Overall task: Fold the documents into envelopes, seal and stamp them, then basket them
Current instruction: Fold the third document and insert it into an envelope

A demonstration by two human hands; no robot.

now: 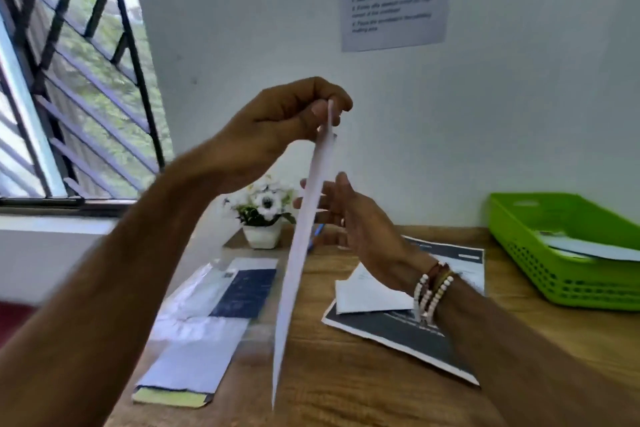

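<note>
head | left hand [277,121] fingers pinch paper [304,246] edge-on | right hand [360,225] fingers spread | wooden desk [346,374], green basket [519,232], white wall [242,28]

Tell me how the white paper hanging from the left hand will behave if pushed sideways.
Likely light: the left hand holds the white paper by a pinch at its top alone. Probably fairly stiff for paper, since it hangs almost straight, edge-on. A sideways push would likely swing or bend it; the right hand is open beside it.
</note>
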